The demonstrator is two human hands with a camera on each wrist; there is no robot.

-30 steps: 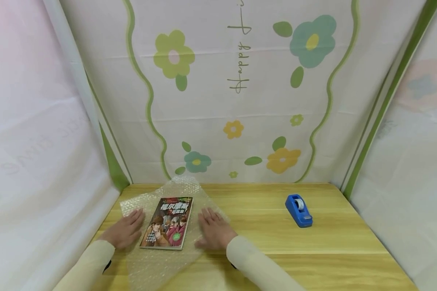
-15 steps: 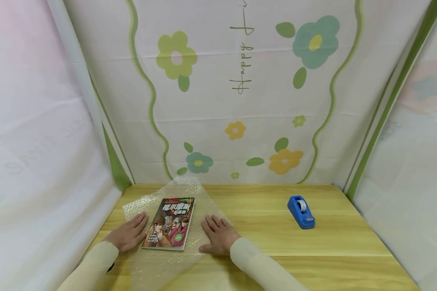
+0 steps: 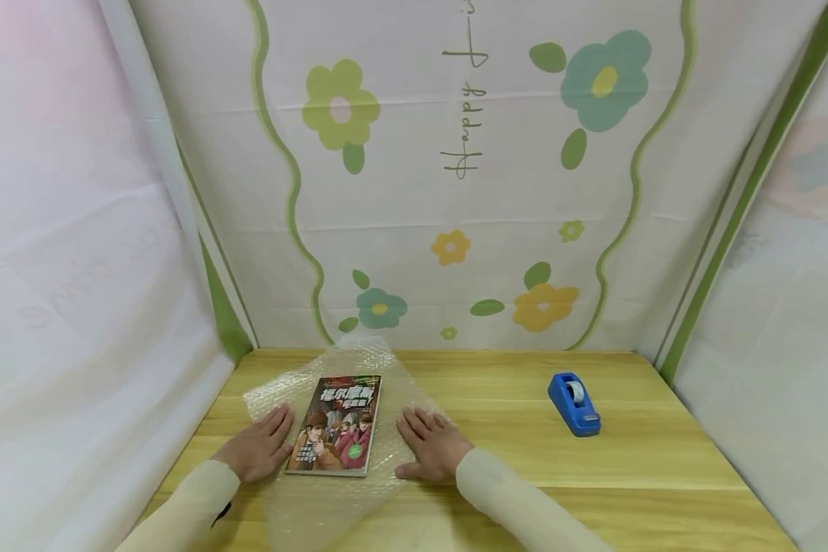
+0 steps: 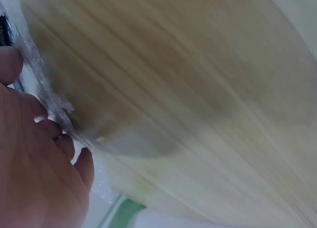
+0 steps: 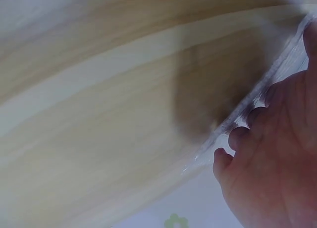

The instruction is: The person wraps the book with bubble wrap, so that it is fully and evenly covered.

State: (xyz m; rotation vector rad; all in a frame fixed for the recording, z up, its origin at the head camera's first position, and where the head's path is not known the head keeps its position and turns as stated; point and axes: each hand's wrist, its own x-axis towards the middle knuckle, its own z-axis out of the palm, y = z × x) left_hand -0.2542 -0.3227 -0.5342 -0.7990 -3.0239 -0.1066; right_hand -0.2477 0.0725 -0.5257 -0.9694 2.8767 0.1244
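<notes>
A paperback book [image 3: 334,425] with an illustrated cover and Chinese title lies face up on a sheet of clear bubble wrap [image 3: 317,514], set at an angle on the table. On the book's left side, my left hand [image 3: 257,448] rests flat on the wrap, fingertips close to the cover. My right hand [image 3: 433,447] lies flat to the right of the book, fingers extended and thumb spread, pressing the wrap. Both wrist views show the fingers over the wrap's edge, with the left hand [image 4: 42,163] and right hand [image 5: 277,148] seen from the palm side.
A blue tape dispenser [image 3: 574,404] with a roll of clear tape stands at the right of the wooden table [image 3: 635,460]. White flower-printed cloth [image 3: 497,184] encloses the table at the back and both sides.
The book and bubble wrap have slid slightly to the right along with both hands. The head view has also shifted a little. The tape dispenser has stayed in its place.
</notes>
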